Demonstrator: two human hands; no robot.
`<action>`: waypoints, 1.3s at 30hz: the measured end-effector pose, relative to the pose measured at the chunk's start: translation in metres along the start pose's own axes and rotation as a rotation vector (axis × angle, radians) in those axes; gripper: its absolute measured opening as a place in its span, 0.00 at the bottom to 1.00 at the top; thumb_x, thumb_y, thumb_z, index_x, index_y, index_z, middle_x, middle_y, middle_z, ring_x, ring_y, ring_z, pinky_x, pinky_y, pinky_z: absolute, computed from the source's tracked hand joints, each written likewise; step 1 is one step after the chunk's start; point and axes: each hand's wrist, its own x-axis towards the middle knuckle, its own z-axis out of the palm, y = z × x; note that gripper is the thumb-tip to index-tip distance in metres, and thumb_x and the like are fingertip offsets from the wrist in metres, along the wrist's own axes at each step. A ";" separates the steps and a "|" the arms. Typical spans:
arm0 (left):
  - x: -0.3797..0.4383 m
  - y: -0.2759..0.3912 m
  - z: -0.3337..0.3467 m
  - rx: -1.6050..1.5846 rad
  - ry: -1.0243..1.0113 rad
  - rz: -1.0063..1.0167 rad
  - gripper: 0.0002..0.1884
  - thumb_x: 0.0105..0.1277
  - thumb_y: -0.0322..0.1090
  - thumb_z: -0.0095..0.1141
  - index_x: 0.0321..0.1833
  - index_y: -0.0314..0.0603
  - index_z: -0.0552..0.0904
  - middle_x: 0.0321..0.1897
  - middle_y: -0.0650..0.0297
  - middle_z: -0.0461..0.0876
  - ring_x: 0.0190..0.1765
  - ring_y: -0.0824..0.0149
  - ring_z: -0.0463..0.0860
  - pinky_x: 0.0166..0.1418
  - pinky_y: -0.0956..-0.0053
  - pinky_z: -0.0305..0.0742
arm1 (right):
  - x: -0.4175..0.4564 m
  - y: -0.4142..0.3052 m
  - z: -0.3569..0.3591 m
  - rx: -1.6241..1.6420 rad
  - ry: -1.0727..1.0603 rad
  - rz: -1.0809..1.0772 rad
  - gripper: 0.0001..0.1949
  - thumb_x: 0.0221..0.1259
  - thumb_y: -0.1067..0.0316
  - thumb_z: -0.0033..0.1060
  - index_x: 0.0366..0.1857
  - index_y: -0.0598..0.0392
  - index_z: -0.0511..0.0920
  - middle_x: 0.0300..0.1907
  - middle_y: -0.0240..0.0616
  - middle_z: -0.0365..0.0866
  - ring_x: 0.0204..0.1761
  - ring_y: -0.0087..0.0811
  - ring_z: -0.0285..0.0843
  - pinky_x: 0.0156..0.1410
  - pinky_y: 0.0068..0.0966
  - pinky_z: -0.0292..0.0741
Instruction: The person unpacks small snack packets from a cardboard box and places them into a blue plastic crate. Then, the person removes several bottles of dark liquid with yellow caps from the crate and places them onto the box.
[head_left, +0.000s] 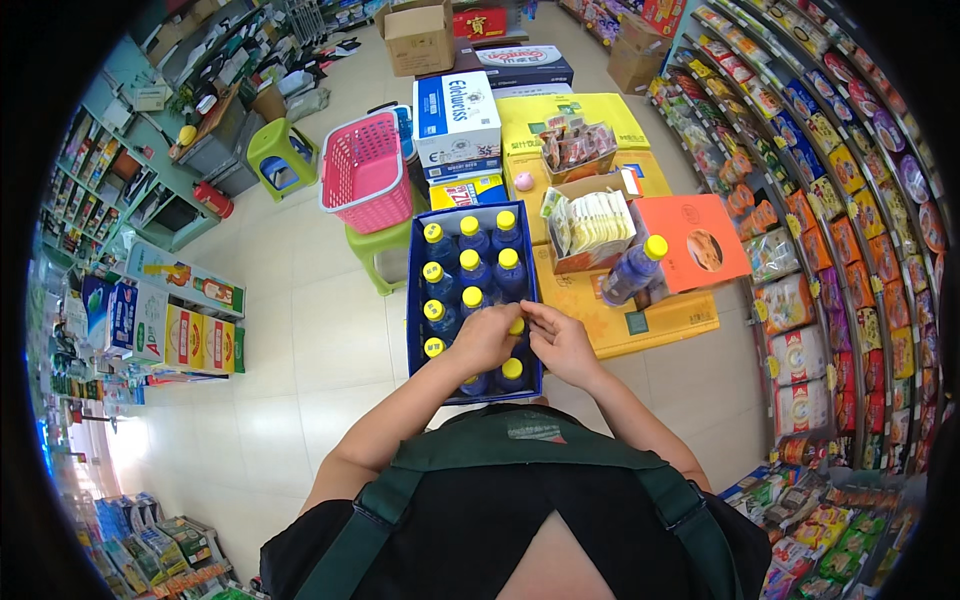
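A blue cardboard case (414, 300) stands before me, holding several bottles with yellow caps (469, 259). My left hand (487, 334) is over the case, its fingers by a yellow cap near the right wall. My right hand (559, 337) is at that wall, fingertips close to those of my left. The hands partly hide the cap between them, and I cannot tell whether either one grips it. One more bottle with a yellow cap (630, 274) stands outside the case, on yellow cartons (600, 322) to the right, beside an orange-red box (694, 240).
Ahead are an open box of packets (592, 259), a smaller box of snacks (577, 169) and a beer carton (457, 112). A pink basket (367, 172) rests on a green stool (379, 255) to the left. Snack shelves (825, 225) line the right side.
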 end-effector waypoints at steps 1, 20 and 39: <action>0.001 0.005 -0.006 -0.027 0.022 0.002 0.19 0.49 0.28 0.66 0.46 0.37 0.78 0.37 0.48 0.82 0.42 0.47 0.82 0.43 0.59 0.76 | -0.001 -0.003 0.000 -0.034 0.007 -0.011 0.25 0.62 0.80 0.51 0.65 0.64 0.64 0.63 0.47 0.70 0.67 0.34 0.67 0.71 0.30 0.63; 0.069 0.134 -0.110 -0.572 0.130 0.322 0.20 0.56 0.19 0.64 0.53 0.32 0.78 0.46 0.57 0.83 0.50 0.69 0.82 0.57 0.73 0.76 | -0.028 -0.095 -0.040 -0.209 0.402 -0.304 0.33 0.52 0.75 0.69 0.65 0.56 0.66 0.58 0.47 0.74 0.60 0.38 0.76 0.59 0.31 0.78; 0.115 0.074 -0.006 -0.911 -0.066 0.102 0.20 0.60 0.14 0.58 0.55 0.31 0.74 0.50 0.61 0.80 0.52 0.74 0.79 0.57 0.79 0.76 | 0.007 0.026 -0.054 -0.134 0.691 -0.278 0.32 0.57 0.75 0.64 0.67 0.66 0.61 0.49 0.49 0.80 0.50 0.30 0.80 0.52 0.25 0.76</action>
